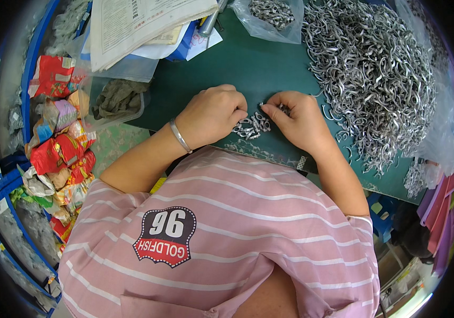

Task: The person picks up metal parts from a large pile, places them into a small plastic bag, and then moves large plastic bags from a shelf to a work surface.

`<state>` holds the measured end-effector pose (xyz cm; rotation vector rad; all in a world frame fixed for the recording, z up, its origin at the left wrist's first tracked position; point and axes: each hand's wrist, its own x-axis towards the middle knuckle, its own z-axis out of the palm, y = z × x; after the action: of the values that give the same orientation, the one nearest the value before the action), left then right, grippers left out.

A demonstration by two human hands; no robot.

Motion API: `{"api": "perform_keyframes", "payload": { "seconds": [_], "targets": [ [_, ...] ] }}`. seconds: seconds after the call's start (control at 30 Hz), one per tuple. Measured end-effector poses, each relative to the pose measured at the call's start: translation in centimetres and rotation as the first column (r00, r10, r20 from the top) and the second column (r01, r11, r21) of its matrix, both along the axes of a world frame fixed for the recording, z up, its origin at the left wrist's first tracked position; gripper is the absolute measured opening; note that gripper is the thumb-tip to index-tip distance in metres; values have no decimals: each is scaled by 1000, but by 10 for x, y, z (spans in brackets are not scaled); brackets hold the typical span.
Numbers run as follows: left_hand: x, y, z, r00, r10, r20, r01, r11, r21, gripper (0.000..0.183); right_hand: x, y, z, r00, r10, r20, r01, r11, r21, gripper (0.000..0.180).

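Observation:
My left hand (217,113), with a metal bangle (180,136) at its wrist, is over the green table just left of a small cluster of metal fittings with round holes (254,126). Its fingers curl downward, and what lies under them is hidden. On the other side of the cluster, my right hand (299,119) pinches a small metal fitting (261,104) between thumb and forefinger. More small fittings (284,108) show within its curled fingers. The cluster lies loose near the table's front edge.
A large heap of curved metal strips (370,79) covers the table's right side. At the back is a clear plastic bag (295,31) of small metal parts. Papers (147,24) and a plastic tub (133,115) with a dark cloth (117,97) stand left. Blue shelving (6,179) rises beyond.

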<state>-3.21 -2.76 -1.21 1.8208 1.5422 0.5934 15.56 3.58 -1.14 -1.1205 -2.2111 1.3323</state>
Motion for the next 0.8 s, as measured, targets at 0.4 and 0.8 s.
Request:
{"api": "perform_keyframes", "payload": {
  "seconds": [0.4, 0.8],
  "targets": [
    [-7, 6, 6, 493, 473, 730, 146, 782, -606, 13, 29, 18, -3, 814, -416, -406, -286, 320, -903, 14],
    [0, 11, 0, 906, 117, 407, -83, 992, -99, 12, 12, 3, 0, 993, -42, -107, 24, 987, -159, 10]
  ]
}}
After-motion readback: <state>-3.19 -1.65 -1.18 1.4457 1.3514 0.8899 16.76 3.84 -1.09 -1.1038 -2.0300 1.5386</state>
